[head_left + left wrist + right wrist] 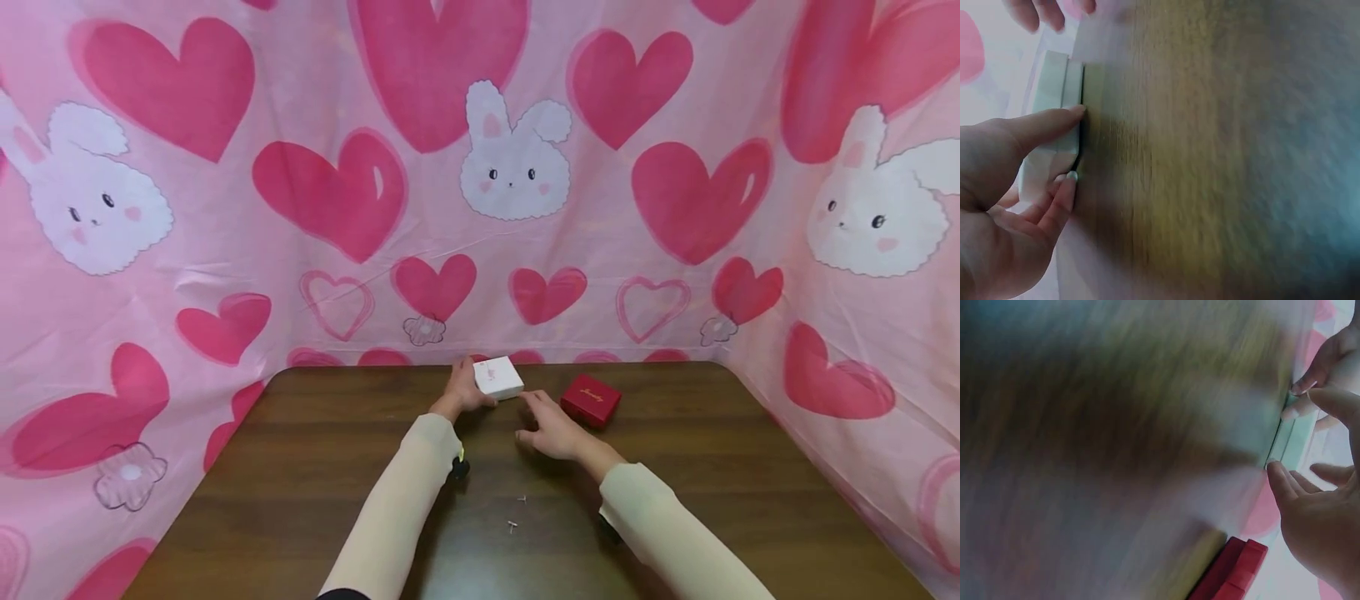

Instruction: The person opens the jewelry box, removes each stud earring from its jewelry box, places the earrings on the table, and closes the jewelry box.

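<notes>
A small white box (pixel 498 377) with faint pink print on its lid lies near the far edge of the table. My left hand (pixel 463 387) grips its left side, with the thumb along the near face and fingers at the corner, as the left wrist view shows on the box (pixel 1054 94). Beside the box's right near corner is my right hand (pixel 553 427), its fingers loosely extended and nothing held. To the right of that hand sits a red box (pixel 591 400) with gold lettering, also partly visible in the right wrist view as a red box (pixel 1235 569).
Two tiny pale pin-like pieces (pixel 513 526) lie on the brown wooden table (pixel 315 500), nearer to me than the boxes. A pink cloth (pixel 442 225) with hearts and rabbits hangs behind the table and along both sides.
</notes>
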Demonstrator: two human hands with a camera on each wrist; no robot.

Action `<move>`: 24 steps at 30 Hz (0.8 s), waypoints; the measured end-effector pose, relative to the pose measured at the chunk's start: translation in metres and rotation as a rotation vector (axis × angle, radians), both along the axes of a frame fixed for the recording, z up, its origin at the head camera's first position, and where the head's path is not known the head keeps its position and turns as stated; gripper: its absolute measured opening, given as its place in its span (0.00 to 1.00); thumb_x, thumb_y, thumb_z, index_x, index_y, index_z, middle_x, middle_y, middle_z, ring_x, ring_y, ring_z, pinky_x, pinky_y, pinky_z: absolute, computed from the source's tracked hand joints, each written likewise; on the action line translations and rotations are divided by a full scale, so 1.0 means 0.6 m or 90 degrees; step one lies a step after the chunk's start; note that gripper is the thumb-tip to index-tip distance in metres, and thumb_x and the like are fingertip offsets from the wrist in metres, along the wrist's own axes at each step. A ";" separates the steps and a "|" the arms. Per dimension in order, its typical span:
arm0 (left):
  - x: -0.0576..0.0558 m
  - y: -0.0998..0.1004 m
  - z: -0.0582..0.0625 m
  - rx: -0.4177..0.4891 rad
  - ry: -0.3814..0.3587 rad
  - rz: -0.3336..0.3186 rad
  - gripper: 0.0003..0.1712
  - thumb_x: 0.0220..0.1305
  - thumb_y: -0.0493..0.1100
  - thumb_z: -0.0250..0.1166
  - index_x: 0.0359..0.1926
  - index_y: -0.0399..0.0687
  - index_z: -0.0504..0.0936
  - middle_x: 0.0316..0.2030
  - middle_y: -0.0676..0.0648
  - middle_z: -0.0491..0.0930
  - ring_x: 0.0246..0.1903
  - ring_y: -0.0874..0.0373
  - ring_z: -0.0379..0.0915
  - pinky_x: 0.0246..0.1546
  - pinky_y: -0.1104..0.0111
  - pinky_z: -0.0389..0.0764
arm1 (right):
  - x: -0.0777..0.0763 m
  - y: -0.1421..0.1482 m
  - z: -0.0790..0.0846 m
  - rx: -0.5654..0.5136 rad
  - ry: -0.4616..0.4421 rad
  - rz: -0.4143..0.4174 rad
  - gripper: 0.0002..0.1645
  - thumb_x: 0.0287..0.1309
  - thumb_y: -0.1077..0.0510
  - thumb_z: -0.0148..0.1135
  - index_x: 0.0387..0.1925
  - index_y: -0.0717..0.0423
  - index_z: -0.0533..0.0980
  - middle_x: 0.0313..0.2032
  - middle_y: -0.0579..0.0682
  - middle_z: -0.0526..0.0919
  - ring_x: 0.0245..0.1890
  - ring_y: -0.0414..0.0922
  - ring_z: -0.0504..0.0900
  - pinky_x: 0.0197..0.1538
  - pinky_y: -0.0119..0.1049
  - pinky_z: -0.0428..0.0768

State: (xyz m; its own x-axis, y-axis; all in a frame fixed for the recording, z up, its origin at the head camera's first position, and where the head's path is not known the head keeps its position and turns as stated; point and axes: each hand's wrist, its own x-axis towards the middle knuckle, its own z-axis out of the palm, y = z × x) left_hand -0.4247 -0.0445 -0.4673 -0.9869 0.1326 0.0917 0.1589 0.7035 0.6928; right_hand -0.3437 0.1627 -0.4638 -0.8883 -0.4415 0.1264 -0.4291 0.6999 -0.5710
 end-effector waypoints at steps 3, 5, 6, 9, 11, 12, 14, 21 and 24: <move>0.004 -0.005 -0.004 -0.014 0.010 -0.018 0.52 0.42 0.40 0.85 0.64 0.34 0.64 0.56 0.34 0.67 0.56 0.43 0.68 0.63 0.54 0.70 | -0.001 -0.006 -0.007 -0.054 -0.013 -0.011 0.44 0.60 0.59 0.70 0.71 0.71 0.62 0.63 0.67 0.70 0.58 0.59 0.78 0.62 0.56 0.75; 0.008 -0.008 -0.004 -0.012 0.022 -0.038 0.51 0.41 0.39 0.85 0.63 0.34 0.65 0.54 0.35 0.69 0.55 0.44 0.67 0.62 0.54 0.70 | -0.001 -0.009 -0.009 -0.086 -0.020 -0.018 0.43 0.59 0.60 0.70 0.71 0.71 0.61 0.62 0.68 0.70 0.58 0.61 0.78 0.61 0.57 0.76; 0.009 -0.010 -0.003 -0.011 0.025 -0.047 0.51 0.41 0.39 0.85 0.63 0.35 0.64 0.53 0.36 0.69 0.55 0.44 0.67 0.62 0.54 0.70 | -0.001 -0.010 -0.009 -0.099 -0.019 -0.021 0.43 0.59 0.60 0.70 0.70 0.71 0.62 0.61 0.68 0.70 0.58 0.63 0.77 0.61 0.57 0.76; 0.015 -0.018 0.003 0.001 0.033 -0.063 0.52 0.41 0.39 0.85 0.64 0.34 0.64 0.54 0.36 0.69 0.56 0.44 0.66 0.63 0.53 0.69 | 0.000 -0.015 -0.006 -0.121 -0.016 -0.022 0.42 0.58 0.61 0.71 0.69 0.71 0.62 0.59 0.69 0.70 0.58 0.65 0.76 0.60 0.58 0.76; 0.020 -0.022 0.008 0.003 0.035 -0.064 0.53 0.42 0.38 0.85 0.65 0.34 0.63 0.56 0.36 0.68 0.57 0.44 0.66 0.65 0.53 0.68 | 0.002 -0.015 -0.004 -0.123 -0.007 -0.021 0.42 0.57 0.61 0.71 0.68 0.72 0.62 0.58 0.69 0.71 0.58 0.65 0.76 0.60 0.58 0.76; 0.022 -0.024 0.011 0.001 0.035 -0.063 0.54 0.42 0.39 0.85 0.66 0.34 0.62 0.56 0.36 0.68 0.58 0.44 0.65 0.65 0.53 0.68 | 0.004 -0.015 -0.002 -0.124 -0.003 -0.022 0.41 0.57 0.61 0.71 0.67 0.72 0.63 0.57 0.69 0.71 0.58 0.65 0.76 0.59 0.58 0.76; 0.027 -0.029 0.016 0.000 0.037 -0.063 0.56 0.42 0.38 0.85 0.68 0.33 0.61 0.58 0.35 0.67 0.58 0.43 0.65 0.66 0.53 0.67 | 0.005 -0.016 0.000 -0.127 0.000 -0.021 0.39 0.58 0.61 0.71 0.66 0.72 0.64 0.57 0.69 0.71 0.58 0.64 0.76 0.59 0.57 0.77; 0.049 -0.041 0.030 -0.011 0.041 -0.096 0.52 0.42 0.38 0.85 0.64 0.35 0.63 0.55 0.37 0.69 0.55 0.44 0.67 0.64 0.51 0.69 | 0.006 -0.014 0.002 -0.145 -0.007 -0.026 0.37 0.59 0.63 0.71 0.66 0.66 0.65 0.57 0.62 0.73 0.58 0.61 0.77 0.56 0.52 0.80; 0.059 -0.043 0.034 -0.015 0.057 -0.118 0.51 0.41 0.38 0.86 0.62 0.37 0.64 0.53 0.38 0.70 0.55 0.45 0.67 0.63 0.51 0.69 | 0.006 -0.013 0.003 -0.147 0.000 -0.013 0.38 0.58 0.63 0.72 0.67 0.65 0.65 0.56 0.61 0.73 0.56 0.59 0.77 0.55 0.50 0.82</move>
